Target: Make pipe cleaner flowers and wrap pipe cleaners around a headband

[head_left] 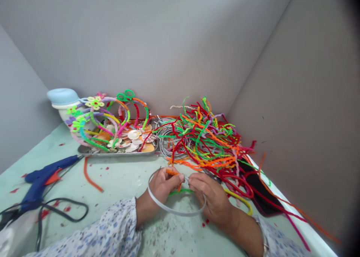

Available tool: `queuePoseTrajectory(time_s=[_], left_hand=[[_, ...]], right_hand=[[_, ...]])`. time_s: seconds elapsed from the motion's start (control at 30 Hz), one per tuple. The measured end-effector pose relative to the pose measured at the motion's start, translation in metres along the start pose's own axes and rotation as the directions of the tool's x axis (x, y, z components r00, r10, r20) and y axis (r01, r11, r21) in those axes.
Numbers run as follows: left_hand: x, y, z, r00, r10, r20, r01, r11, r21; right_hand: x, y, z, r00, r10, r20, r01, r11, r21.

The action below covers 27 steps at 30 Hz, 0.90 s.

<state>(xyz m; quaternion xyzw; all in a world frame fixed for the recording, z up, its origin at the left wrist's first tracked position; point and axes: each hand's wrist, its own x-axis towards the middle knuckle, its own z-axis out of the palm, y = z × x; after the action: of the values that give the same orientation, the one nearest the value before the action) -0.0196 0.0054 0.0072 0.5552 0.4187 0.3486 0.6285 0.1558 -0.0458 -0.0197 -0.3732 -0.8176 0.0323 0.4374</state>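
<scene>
My left hand (164, 185) is closed in a pinch on an orange pipe cleaner (172, 172) where it meets a thin silver metal headband (176, 211). My right hand (209, 197) is closed too, its fingertips pinching the same spot from the right. The headband curves down around both wrists. A green pipe cleaner (181, 191) lies on the table between my hands. A yellow pipe cleaner (242, 201) lies just right of my right hand.
A big tangle of coloured pipe cleaners (209, 140) lies behind my hands beside bare metal headbands (165, 137). A metal tray (112, 152) holds decorated headbands and shells. A blue glue gun (42, 178) with its black cord lies left. A black case (261, 197) lies at right.
</scene>
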Motion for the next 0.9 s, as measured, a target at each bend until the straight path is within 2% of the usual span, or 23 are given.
queuePoseTrajectory(time_s=[0.07, 0.13, 0.23, 0.3, 0.43, 0.63, 0.9], left_hand=[[0.001, -0.001, 0.001, 1.000, 0.005, 0.027, -0.004, 0.999, -0.036], [0.001, -0.001, 0.003, 0.998, 0.020, 0.059, -0.015, 0.997, -0.078], [0.001, -0.002, 0.003, 0.993, 0.048, 0.111, -0.036, 0.994, -0.106], [0.001, -0.002, 0.002, 0.989, 0.066, 0.129, -0.052, 0.993, -0.105], [0.002, -0.007, 0.000, 0.992, 0.052, 0.113, -0.043, 0.995, -0.085], [0.003, -0.008, 0.002, 0.987, 0.016, 0.158, -0.004, 0.997, -0.076], [0.002, -0.001, 0.006, 0.980, -0.029, 0.198, 0.039, 0.998, -0.044]], right_hand=[[0.001, 0.000, 0.000, 0.997, 0.072, -0.017, -0.070, 0.995, 0.068], [0.002, 0.000, 0.002, 0.972, 0.233, -0.023, -0.226, 0.960, 0.168], [0.005, 0.000, 0.004, 0.876, 0.483, 0.019, -0.461, 0.824, 0.330], [0.008, -0.002, 0.005, 0.822, 0.569, 0.037, -0.525, 0.730, 0.438], [0.012, -0.003, 0.007, 0.764, 0.641, 0.074, -0.563, 0.607, 0.561], [0.014, 0.000, 0.007, 0.714, 0.686, 0.139, -0.579, 0.467, 0.669], [0.016, 0.000, 0.006, 0.679, 0.715, 0.167, -0.592, 0.399, 0.700]])
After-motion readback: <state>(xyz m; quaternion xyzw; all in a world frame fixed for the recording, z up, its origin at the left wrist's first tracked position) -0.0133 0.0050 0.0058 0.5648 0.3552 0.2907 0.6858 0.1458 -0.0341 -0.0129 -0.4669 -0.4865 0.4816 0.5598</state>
